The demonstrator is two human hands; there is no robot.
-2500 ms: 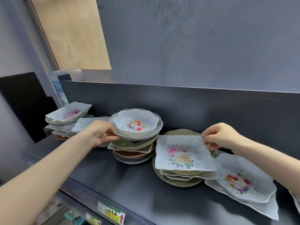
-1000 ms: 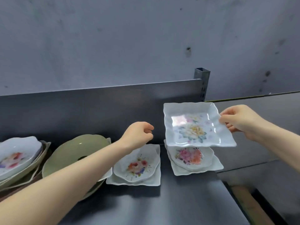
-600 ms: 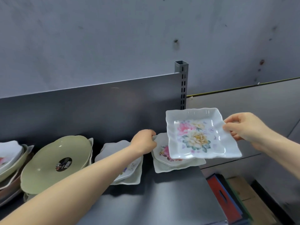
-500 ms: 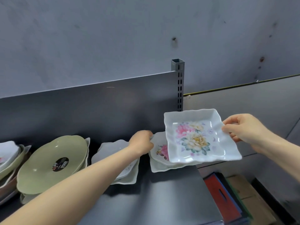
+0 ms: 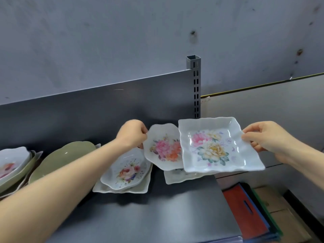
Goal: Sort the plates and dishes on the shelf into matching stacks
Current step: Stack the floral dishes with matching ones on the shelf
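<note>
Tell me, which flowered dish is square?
The square plate in the right hand, with pink and yellow blooms. The other flowered dishes have wavy, rounded outlines.

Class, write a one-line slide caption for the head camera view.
Right hand holds a square floral plate while left hand lifts a scalloped floral dish above the shelf.

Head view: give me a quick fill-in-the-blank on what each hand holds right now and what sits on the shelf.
1. The right hand holds the ____-shaped floral plate by its right edge.
2. The left hand lifts the scalloped floral dish by its ____ edge.
3. Both held pieces hang over a white plate at the shelf's ____ end.
4. The large plate left of the arm is ____ in colour.

Missing words: square; left; right; green
</note>
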